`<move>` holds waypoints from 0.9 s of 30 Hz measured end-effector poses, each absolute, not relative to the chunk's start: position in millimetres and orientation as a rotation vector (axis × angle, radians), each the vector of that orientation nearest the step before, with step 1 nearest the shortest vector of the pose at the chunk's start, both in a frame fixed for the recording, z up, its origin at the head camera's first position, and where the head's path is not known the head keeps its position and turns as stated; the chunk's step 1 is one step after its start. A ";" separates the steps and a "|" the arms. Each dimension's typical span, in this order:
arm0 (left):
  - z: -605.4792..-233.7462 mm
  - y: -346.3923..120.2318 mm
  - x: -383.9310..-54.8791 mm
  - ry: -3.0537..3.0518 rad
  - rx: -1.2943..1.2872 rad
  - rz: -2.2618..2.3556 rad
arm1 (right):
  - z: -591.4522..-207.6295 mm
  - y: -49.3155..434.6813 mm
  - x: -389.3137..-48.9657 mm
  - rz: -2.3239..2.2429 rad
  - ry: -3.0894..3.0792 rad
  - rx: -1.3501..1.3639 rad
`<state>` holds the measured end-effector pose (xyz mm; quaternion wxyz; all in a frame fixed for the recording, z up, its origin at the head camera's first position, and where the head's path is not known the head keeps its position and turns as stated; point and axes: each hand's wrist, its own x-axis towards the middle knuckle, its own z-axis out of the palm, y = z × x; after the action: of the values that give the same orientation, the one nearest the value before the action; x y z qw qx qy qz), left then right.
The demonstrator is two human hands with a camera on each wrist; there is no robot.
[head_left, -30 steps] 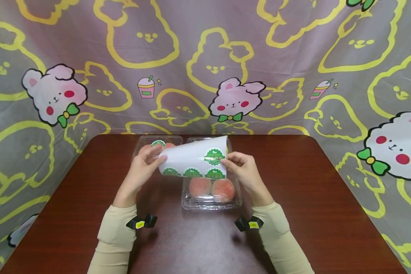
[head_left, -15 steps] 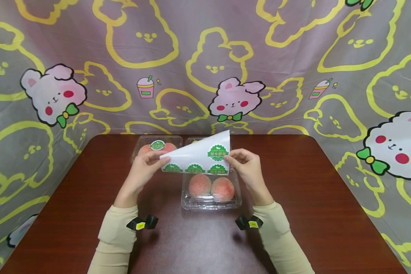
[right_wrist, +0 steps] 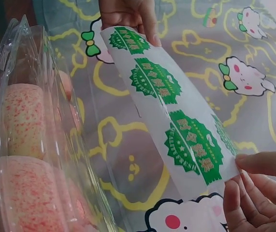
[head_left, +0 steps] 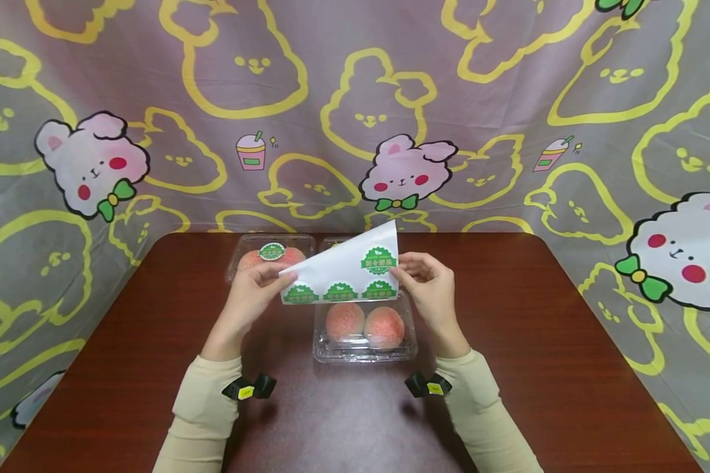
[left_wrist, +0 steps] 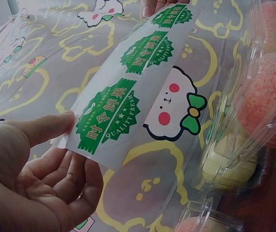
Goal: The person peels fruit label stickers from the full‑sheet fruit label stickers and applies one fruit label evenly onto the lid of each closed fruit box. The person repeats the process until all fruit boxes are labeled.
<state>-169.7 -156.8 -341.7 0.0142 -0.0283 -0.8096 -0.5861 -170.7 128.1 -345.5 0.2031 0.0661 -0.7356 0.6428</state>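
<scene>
A white sticker sheet [head_left: 349, 266] with green scalloped labels is held up between both hands, its upper left part folded back on a slant. My left hand [head_left: 251, 295] pinches its left end between thumb and fingers. At the right edge, beside a green label [head_left: 378, 261], my right hand [head_left: 428, 286] pinches the sheet. Just below and nearer stands a clear plastic clamshell box [head_left: 363, 358] with peaches [head_left: 384, 327] inside; the sheet hides its rear part. In the left wrist view, the green labels [left_wrist: 108, 116] read "Quality Fresh".
Back left stands another clear clamshell box [head_left: 235, 259] of peaches, bearing a green round sticker [head_left: 271, 251]. Behind the sheet, a further clear container [head_left: 334, 242] shows partly. The brown table [head_left: 509, 341] ends at a patterned curtain [head_left: 485, 79].
The sheet's upper right corner has risen and its fold has become a sharper slant. The right hand has moved slightly up and right, uncovering more of the near box's peaches.
</scene>
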 end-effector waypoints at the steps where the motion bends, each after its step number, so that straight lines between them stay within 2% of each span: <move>1: -341.8 -156.3 -169.7 -2.519 -0.090 -1.828 | -345.2 127.8 -170.3 1.787 -2.049 0.182; 27: -344.6 -153.4 -169.0 -2.554 -0.116 -1.770 | -344.4 128.9 -170.3 1.815 -2.108 0.116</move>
<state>-169.0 -153.4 -344.6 0.0161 -0.0372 -0.8212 -0.5692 -170.3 128.9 -344.4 0.1779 0.0408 -0.7452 0.6414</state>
